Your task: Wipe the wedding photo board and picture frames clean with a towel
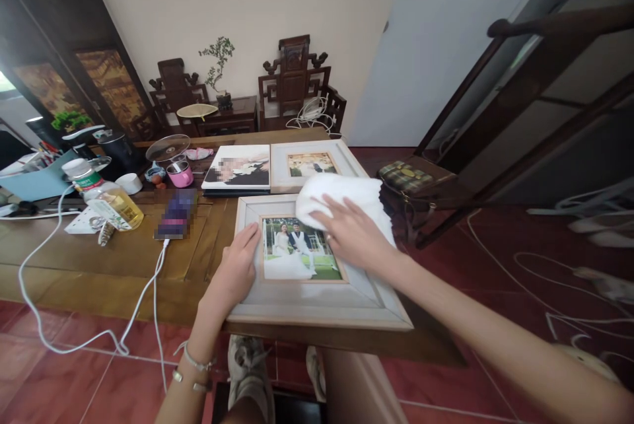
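A white-framed wedding photo (317, 302) lies flat at the near edge of the wooden table (99, 259). My left hand (236, 269) rests flat on the frame's left side, fingers stretched out, holding it down. My right hand (352, 234) presses a white cloth (347, 196) onto the frame's upper right part, fingers spread over the cloth. Behind it lie a second white-framed photo (317, 163) and a photo album (238, 170).
On the table's left stand a phone (177, 214) with a white cable (143, 292), an oil bottle (111, 203), a pink cup (179, 174), a small fan (167, 148) and a white bowl (129, 183). A plaid bag (409, 177) sits right. Carved chairs (297, 84) stand behind.
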`<state>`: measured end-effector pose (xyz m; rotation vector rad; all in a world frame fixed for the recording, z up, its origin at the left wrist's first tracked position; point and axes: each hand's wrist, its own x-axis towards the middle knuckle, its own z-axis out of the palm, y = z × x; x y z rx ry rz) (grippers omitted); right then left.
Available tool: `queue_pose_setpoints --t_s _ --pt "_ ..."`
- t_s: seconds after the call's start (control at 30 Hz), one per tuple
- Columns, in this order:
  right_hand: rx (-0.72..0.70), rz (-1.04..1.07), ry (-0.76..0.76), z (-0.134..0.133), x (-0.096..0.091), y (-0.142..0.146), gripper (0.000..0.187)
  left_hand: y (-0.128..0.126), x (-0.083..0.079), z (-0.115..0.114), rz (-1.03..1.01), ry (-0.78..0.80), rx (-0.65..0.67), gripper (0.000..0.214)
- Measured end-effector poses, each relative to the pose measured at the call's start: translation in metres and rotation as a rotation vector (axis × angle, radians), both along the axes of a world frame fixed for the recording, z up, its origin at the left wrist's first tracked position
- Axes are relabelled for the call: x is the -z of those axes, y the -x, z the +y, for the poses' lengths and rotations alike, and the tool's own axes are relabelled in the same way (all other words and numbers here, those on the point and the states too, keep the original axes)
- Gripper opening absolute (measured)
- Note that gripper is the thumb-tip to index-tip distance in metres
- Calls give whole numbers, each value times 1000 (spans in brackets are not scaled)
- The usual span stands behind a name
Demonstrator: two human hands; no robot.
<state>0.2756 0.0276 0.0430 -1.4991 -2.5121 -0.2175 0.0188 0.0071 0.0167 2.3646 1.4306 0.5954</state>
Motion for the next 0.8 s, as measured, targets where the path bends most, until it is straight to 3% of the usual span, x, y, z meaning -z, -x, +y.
queue_pose_setpoints --t_s 0.1,0.17,0.43,0.53,0.63,0.8 --pt "13 -37 -23 19 -3 -4 56 0 0 0 16 15 -6 66" --pt "-50 -52 26 11 -4 0 56 -1 1 -1 10 8 -9 65" --pt "-283 82 433 -108 -29 25 67 -2 5 0 -15 -54 -9 64" --pt "-365 122 510 -124 -32 37 72 -2 4 0 -1 -43 -9 63" --pt "-368 110 438 -106 -21 42 72 -2 2 1 12 -13 -7 64" --pt "-151 23 119 -25 -2 20 59 0 1 1 -3 6 9 67"
